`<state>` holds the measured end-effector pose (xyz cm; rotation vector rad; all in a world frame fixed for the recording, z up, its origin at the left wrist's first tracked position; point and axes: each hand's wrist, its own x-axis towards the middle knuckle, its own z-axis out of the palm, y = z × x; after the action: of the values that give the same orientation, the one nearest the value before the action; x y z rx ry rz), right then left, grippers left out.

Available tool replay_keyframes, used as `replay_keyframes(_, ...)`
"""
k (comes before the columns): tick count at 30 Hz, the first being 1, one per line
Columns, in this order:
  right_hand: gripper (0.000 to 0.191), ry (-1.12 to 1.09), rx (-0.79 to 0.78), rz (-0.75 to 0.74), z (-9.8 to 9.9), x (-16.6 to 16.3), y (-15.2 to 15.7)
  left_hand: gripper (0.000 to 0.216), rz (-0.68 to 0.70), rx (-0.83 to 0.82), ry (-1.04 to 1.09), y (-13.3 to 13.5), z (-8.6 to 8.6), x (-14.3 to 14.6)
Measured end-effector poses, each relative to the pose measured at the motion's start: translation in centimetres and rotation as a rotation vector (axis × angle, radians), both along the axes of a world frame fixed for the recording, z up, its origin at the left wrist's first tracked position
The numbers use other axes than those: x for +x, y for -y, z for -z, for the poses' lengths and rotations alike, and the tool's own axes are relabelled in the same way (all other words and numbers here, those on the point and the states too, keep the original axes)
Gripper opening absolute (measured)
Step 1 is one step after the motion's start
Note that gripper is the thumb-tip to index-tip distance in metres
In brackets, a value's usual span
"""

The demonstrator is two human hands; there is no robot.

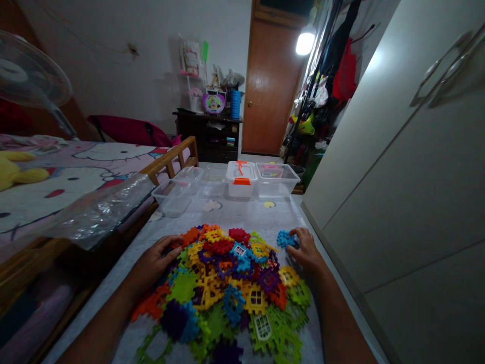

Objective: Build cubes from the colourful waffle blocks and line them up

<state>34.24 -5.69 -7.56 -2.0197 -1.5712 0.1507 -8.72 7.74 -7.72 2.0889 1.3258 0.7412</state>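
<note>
A heap of colourful plastic interlocking building pieces (217,283) with toothed edges covers the near middle of the cloth-topped table (242,215). Yellow, green, orange, red, purple and blue pieces overlap in it, some with window-like grids. At the heap's upper right, my right hand (306,250) has thumb and fingers closed around the edge of a blue interlocking piece (285,238). On the left side, my left hand (161,258) rests against the heap, its fingers touching an orange piece (190,236). Whether those fingers grip it is hard to see.
Along the table's far end stand a lidded clear box with orange latches (241,183), an open clear bin (276,181) and another clear bin (173,197). A wooden bed rail (170,164) borders the left side; a white wardrobe (401,192) borders the right.
</note>
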Motion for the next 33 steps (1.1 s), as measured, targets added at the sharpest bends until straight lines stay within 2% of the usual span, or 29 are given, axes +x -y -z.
replay_keyframes(6, 0.048, -0.037, 0.007, 0.009, 0.7, 0.0, -0.5, 0.051, -0.012, -0.034, 0.011, 0.0, 0.3, -0.1)
replay_keyframes(14, 0.042, 0.044, -0.031, 0.032, 0.6, -0.3, -0.8, 0.049, -0.005, -0.014, -0.002, -0.1, 0.3, -0.2)
replay_keyframes(24, 0.045, 0.095, -0.093, 0.044, 0.7, -0.3, -1.0, 0.05, 0.002, -0.025, 0.003, -0.4, 0.8, -0.4)
replay_keyframes(28, 0.042, 0.116, -0.07, 0.135, 0.6, -0.3, -1.1, 0.05, -0.008, -0.043, 0.013, -0.4, 1.0, -0.4)
replay_keyframes(33, 0.042, 0.165, -0.033, 0.371, -0.4, -0.2, -1.7, 0.049, -0.003, -0.017, 0.013, -0.4, 0.9, -0.4)
